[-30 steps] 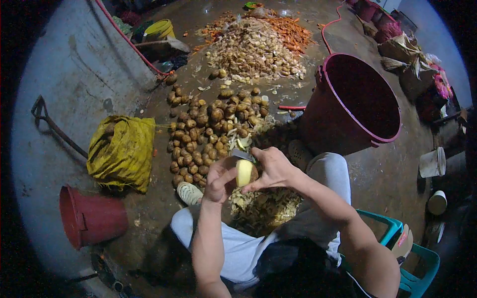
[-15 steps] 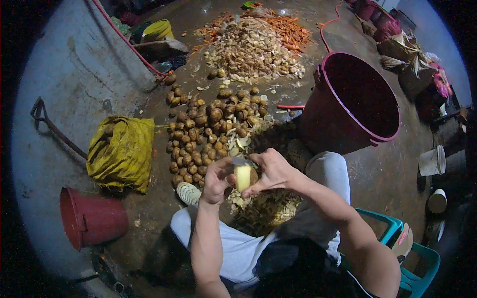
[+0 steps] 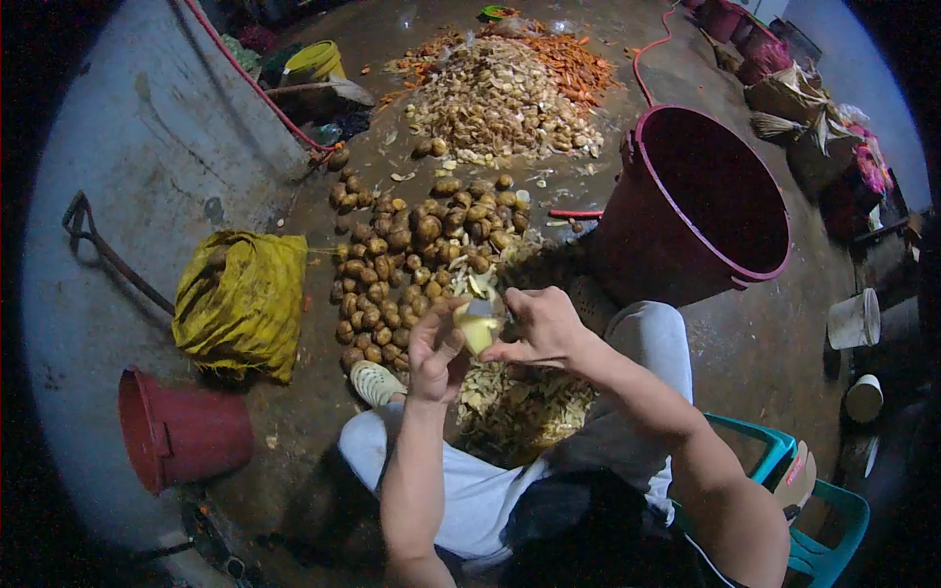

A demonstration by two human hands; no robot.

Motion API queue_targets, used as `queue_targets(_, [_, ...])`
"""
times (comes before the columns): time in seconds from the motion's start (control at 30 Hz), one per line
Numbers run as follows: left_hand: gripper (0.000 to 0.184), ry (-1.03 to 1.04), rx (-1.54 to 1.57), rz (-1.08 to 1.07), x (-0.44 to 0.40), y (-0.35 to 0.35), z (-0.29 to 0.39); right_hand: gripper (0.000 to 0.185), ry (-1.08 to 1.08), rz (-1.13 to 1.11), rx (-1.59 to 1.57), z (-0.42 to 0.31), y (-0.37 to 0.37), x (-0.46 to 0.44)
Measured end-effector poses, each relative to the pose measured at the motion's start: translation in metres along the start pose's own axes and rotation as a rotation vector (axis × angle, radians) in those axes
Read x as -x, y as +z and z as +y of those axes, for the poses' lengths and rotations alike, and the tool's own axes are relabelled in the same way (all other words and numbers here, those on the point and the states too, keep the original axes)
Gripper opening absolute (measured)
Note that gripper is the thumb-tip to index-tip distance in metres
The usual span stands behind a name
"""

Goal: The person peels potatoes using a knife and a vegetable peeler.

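Observation:
In the head view, a partly peeled potato (image 3: 476,336) is between my two hands, its pale yellow flesh showing. My left hand (image 3: 434,353) is closed round the potato's left side. Against the upper part of the potato lies the broad grey blade of a knife (image 3: 480,308). My right hand (image 3: 545,329) grips this knife, hiding the handle, and its thumb rests by the potato's lower right. Below the hands a heap of peelings (image 3: 524,407) covers the floor. Beyond them lie many unpeeled brown potatoes (image 3: 392,265).
A large maroon tub (image 3: 647,220) stands to the right, and a heap of pale peeled pieces (image 3: 500,98) beside orange carrots (image 3: 573,64) lies at the back. Leftward are a yellow sack (image 3: 240,309), a red bucket (image 3: 201,436) and a long-handled tool (image 3: 123,260). A green chair (image 3: 833,534) is lower right.
The blade has shifted slightly up and right on the potato, and the potato has tilted. My right hand has moved a little, while the left has turned more open-palmed around it.

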State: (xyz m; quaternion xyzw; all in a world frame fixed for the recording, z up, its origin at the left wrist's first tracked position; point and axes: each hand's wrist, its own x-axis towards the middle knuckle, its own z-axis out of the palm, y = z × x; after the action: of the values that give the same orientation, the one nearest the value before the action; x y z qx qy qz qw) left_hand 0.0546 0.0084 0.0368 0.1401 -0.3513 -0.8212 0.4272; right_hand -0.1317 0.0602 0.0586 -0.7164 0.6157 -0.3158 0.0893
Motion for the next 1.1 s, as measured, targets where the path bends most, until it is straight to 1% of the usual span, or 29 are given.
queue_targets(0.07, [0.044,-0.038,-0.029,-0.02,0.001,-0.002,0.007,0.079,0.039,-0.101,-0.059,-0.005,-0.012,-0.004])
queue_targets(0.1, [0.044,-0.077,-0.057,-0.041,0.001,-0.003,0.01,0.079,0.039,-0.102,-0.059,-0.006,-0.014,-0.004])
queue_targets(0.17, [0.046,-0.081,-0.043,-0.075,0.001,-0.001,0.013,0.084,0.089,-0.199,-0.162,-0.009,-0.015,-0.005])
queue_targets(0.23, [0.046,-0.112,-0.134,-0.096,0.001,-0.005,0.014,0.084,0.097,-0.229,-0.189,-0.015,-0.018,-0.005])
queue_targets(0.33, [0.047,-0.152,-0.132,-0.155,0.002,-0.006,0.017,0.083,0.1,-0.263,-0.206,-0.016,-0.02,-0.005])
queue_targets(0.47, [0.05,-0.141,-0.149,-0.16,0.002,-0.01,0.014,0.08,0.121,-0.287,-0.22,-0.016,-0.018,-0.003])
queue_targets(0.53, [0.059,-0.138,-0.168,-0.125,0.003,-0.01,0.013,0.079,0.094,-0.25,-0.202,-0.015,-0.016,-0.002])
queue_targets(0.67, [0.058,-0.08,-0.138,-0.069,0.004,0.0,0.012,0.077,0.034,-0.193,-0.109,-0.01,-0.014,-0.001])
queue_targets(0.73, [0.052,0.015,-0.143,-0.052,0.004,-0.002,0.008,0.076,0.019,-0.153,-0.064,-0.007,-0.009,0.001])
queue_targets(0.77, [0.052,0.016,-0.142,-0.052,0.004,-0.001,0.005,0.075,0.003,-0.115,-0.019,-0.006,-0.007,0.002])
queue_targets(0.83, [0.048,0.087,-0.05,0.027,0.004,0.001,-0.002,0.073,0.022,-0.092,0.036,-0.009,-0.008,0.003])
queue_targets(0.87, [0.048,0.089,-0.051,0.026,0.004,0.001,-0.006,0.072,0.042,-0.068,0.092,-0.01,-0.009,0.003])
queue_targets(0.93, [0.045,0.16,0.001,0.113,0.004,0.001,-0.011,0.07,0.041,-0.054,0.085,-0.011,-0.003,0.005])
queue_targets(0.97, [0.045,0.161,0.001,0.112,0.005,0.0,-0.011,0.069,0.04,-0.041,0.077,-0.01,0.0,0.005])
queue_targets(1.0, [0.046,0.115,0.023,0.132,0.005,-0.001,-0.01,0.069,0.039,-0.04,0.078,-0.007,0.003,0.005])
queue_targets(1.03, [0.046,0.069,0.046,0.151,0.005,-0.001,-0.008,0.07,0.043,-0.036,-0.009,-0.004,0.006,0.004])
queue_targets(1.07, [0.046,0.069,0.045,0.15,0.005,0.0,-0.006,0.072,0.047,-0.031,-0.095,-0.001,0.007,0.003])
queue_targets(1.1, [0.046,0.01,0.048,0.158,0.005,0.004,-0.001,0.072,0.047,-0.03,-0.096,-0.003,0.004,0.002])
